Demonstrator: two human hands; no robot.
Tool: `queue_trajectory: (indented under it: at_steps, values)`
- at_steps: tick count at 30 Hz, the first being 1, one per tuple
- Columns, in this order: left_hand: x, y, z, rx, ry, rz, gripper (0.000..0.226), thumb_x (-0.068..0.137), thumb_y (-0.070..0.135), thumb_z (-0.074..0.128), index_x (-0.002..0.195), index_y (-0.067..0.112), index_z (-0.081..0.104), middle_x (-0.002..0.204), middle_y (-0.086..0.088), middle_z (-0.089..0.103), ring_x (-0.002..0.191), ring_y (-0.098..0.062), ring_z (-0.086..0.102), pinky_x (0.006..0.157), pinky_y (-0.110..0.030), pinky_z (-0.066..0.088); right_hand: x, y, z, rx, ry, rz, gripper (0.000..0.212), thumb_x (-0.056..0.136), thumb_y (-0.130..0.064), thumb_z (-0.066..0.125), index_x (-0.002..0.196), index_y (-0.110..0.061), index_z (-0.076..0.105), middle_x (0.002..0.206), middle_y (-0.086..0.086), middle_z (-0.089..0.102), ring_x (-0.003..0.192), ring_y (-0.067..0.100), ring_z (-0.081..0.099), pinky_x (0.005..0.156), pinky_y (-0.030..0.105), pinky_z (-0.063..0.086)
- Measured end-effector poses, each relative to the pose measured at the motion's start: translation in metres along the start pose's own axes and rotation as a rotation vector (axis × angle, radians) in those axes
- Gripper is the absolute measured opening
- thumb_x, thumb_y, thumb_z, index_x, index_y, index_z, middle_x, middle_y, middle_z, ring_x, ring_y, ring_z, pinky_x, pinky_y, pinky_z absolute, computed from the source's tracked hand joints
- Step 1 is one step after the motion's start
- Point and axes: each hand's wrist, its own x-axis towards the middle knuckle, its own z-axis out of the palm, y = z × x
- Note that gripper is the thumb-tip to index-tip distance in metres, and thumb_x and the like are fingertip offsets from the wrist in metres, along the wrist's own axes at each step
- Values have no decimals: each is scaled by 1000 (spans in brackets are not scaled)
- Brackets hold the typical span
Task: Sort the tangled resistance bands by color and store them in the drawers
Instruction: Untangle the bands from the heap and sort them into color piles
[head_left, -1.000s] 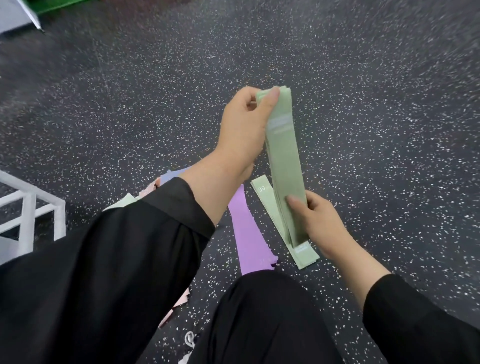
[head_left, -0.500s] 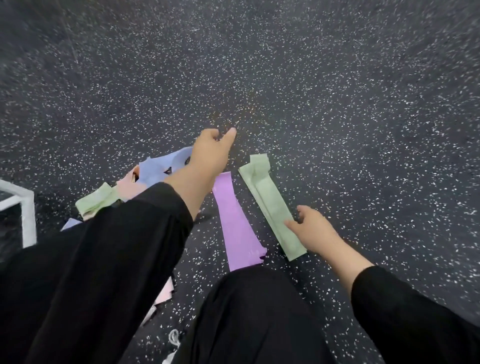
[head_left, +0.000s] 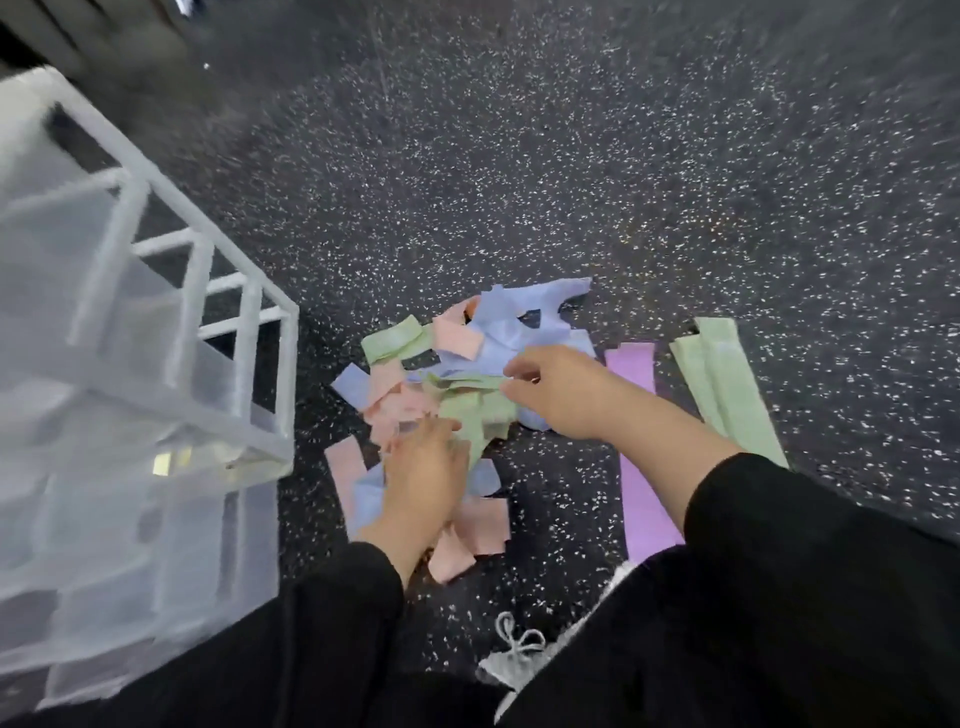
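Both hands in tangled bands (head_left: 457, 384), right hand (head_left: 563, 392) pinching green

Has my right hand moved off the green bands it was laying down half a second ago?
Yes. The right hand has crossed left over the purple band, away from the laid-out green bands, onto the tangled pile.

I see both hands in the tangled pile of bands (head_left: 457, 374) on the speckled floor (head_left: 597, 171): my left hand (head_left: 423, 480) rests on pink and blue pieces, my right hand (head_left: 563, 392) pinches a green band (head_left: 475, 410). A purple band (head_left: 641, 447) and 2 green strips (head_left: 727, 384) lie flat to the right; the white drawer unit (head_left: 130, 374) stands left.
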Motion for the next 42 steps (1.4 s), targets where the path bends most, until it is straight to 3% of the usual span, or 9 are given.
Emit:
queue_trajectory:
  at_steps: [5, 13, 18, 22, 25, 29, 34, 39, 42]
  values:
    - [-10, -50, -4, 143, -5, 91, 32, 90, 28, 46, 97, 7, 69, 92, -11, 68, 90, -37, 61, 82, -45, 48, 26, -16, 65, -231, -173, -43, 49, 103, -36, 49, 149, -21, 44, 151, 6, 50, 134, 27, 49, 103, 32, 40]
    - [-15, -71, 15, 10, -127, 42, 61, 89, 58, 35, 133, 25, 61, 127, 3, 65, 118, -22, 57, 101, -44, 44, 50, -8, 112, -230, -232, 55, 63, 104, -31, 50, 158, -14, 23, 154, 16, 42, 138, 33, 44, 110, 36, 37]
    - [-10, -55, 26, -197, -49, -124, 54, 97, 64, 34, 103, 26, 71, 112, 8, 68, 113, -15, 57, 106, -47, 37, 58, -5, 127, -285, -186, 19, 41, 101, -13, 50, 141, -7, 48, 137, 15, 58, 123, 31, 56, 95, 27, 39]
    - [-6, -44, 25, -291, -37, -209, 22, 96, 44, 60, 80, 28, 59, 99, 2, 64, 99, -24, 58, 102, -47, 39, 67, 4, 128, -118, -127, 74, 40, 101, -12, 48, 140, -13, 56, 138, 11, 60, 124, 31, 57, 104, 33, 44]
    - [-7, -39, 19, -389, 1, -251, 29, 92, 27, 64, 67, 23, 50, 87, 0, 58, 88, -30, 56, 91, -45, 44, 70, 8, 126, 36, -87, 117, 37, 102, -18, 50, 137, -16, 58, 136, 8, 63, 123, 27, 59, 107, 38, 45]
    - [-8, -32, -2, -626, 53, -297, 15, 98, 18, 55, 102, 8, 67, 83, -1, 63, 84, -25, 55, 70, -34, 38, 66, -1, 119, 130, -24, 62, 36, 100, -19, 56, 136, -15, 59, 126, 2, 66, 117, 21, 61, 104, 32, 45]
    - [-9, -28, -31, -889, 96, -306, 17, 99, 13, 58, 83, 10, 62, 73, -8, 58, 64, -7, 45, 64, -31, 37, 57, -20, 111, 375, 8, 45, 15, 98, -30, 61, 111, -28, 69, 95, -4, 74, 84, 10, 69, 74, 18, 51]
    - [-9, -33, -46, -971, -27, -342, 17, 100, 19, 59, 95, 9, 71, 81, 0, 65, 71, -9, 54, 66, -27, 43, 53, -34, 107, 912, -65, 139, 16, 95, -8, 65, 104, -19, 72, 101, 5, 76, 86, 19, 70, 80, 34, 56]
    - [-16, -32, -56, -1050, -85, -372, 23, 101, 25, 59, 84, 18, 72, 74, -2, 64, 64, -15, 55, 61, -29, 43, 58, -39, 104, 1040, -25, 183, 27, 94, 2, 60, 110, -17, 68, 99, 12, 70, 82, 21, 66, 82, 43, 54]
